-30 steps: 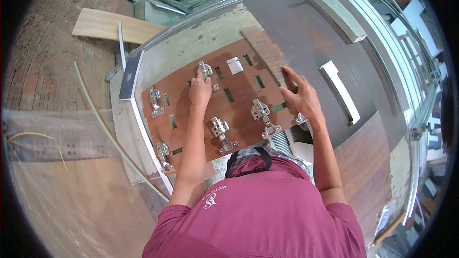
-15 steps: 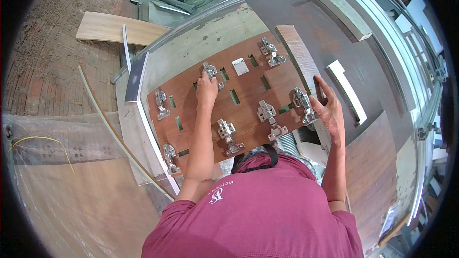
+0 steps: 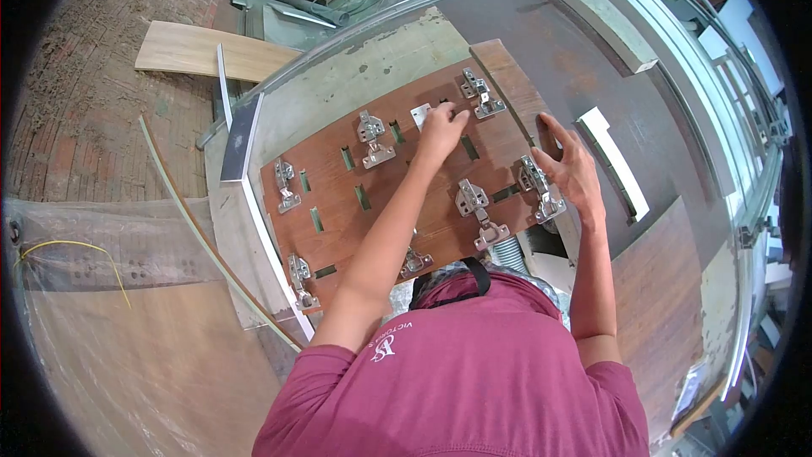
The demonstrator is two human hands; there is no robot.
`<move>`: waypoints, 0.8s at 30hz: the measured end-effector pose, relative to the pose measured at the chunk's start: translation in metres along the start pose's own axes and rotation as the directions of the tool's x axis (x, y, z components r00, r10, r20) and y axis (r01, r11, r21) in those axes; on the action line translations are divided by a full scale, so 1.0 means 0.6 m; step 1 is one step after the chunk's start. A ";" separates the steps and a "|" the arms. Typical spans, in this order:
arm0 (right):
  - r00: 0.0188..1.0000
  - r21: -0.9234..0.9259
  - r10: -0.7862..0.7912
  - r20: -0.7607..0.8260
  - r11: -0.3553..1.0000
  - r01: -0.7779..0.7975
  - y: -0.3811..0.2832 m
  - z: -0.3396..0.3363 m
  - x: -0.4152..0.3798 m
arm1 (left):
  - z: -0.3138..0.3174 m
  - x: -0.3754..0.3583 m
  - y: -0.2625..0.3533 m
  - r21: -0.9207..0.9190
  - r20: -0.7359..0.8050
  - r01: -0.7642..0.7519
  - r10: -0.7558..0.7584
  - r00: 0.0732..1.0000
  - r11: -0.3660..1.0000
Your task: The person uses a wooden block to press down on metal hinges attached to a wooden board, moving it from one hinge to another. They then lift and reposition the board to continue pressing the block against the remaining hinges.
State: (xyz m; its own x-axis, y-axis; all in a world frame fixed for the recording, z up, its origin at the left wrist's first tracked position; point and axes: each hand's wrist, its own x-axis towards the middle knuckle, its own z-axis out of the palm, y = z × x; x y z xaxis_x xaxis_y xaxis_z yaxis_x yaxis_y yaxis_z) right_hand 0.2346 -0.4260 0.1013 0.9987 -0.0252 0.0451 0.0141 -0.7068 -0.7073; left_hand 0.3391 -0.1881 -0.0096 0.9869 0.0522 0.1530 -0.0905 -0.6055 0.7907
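A reddish-brown wooden board (image 3: 334,195) lies in front of me with several slots and several metal cabinet hinges on it. My left hand (image 3: 441,131) is over its upper part, fingers bent down and the thumb apart, beside a small white plate (image 3: 419,114) that it partly covers. One hinge (image 3: 374,140) stands left of that hand; another hinge (image 3: 482,93) is to its right. My right hand (image 3: 571,171) grips a long wooden strip (image 3: 512,85) along the board's right edge, thumb and fingers on opposite sides. Near the right thumb sits a further hinge (image 3: 540,189).
A white notched piece (image 3: 613,165) lies on the dark tabletop (image 3: 592,51) at right. A metal-edged fence (image 3: 584,13) crosses the upper right. Left of the board are a white-edged panel (image 3: 243,140) and a thin curved strip (image 3: 207,233). A light plank (image 3: 211,51) stands farther back.
My left hand has left the hinge at the upper middle and moved right to the white plate. The wooden strip has tipped leftward against the board, my right hand moving slightly with it.
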 end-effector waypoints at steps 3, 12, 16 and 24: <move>0.998 -0.058 -0.054 0.009 0.997 0.055 0.007 0.004 0.021 | 0.053 0.043 0.014 0.030 0.069 0.159 -0.161 0.985 0.987; 0.994 -0.184 -0.070 0.089 0.979 0.085 0.025 0.007 0.062 | 0.092 0.092 0.021 0.234 0.081 0.359 -0.386 0.919 0.904; 0.988 -0.242 -0.033 0.152 0.968 0.069 0.022 0.001 0.070 | 0.091 0.090 0.023 0.253 0.116 0.357 -0.395 0.911 0.899; 0.991 -0.179 -0.052 0.124 0.981 0.074 0.030 0.009 0.070 | 0.094 0.089 0.021 0.304 0.089 0.330 -0.372 0.924 0.893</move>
State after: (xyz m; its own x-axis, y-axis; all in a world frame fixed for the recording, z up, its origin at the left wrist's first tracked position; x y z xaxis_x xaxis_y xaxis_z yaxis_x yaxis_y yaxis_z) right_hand 0.2771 -0.4363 0.0865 0.9950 0.0997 -0.0060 0.0789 -0.8221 -0.5639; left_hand 0.3982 -0.2378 -0.0251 0.9574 0.2027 -0.2058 0.2860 -0.7655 0.5764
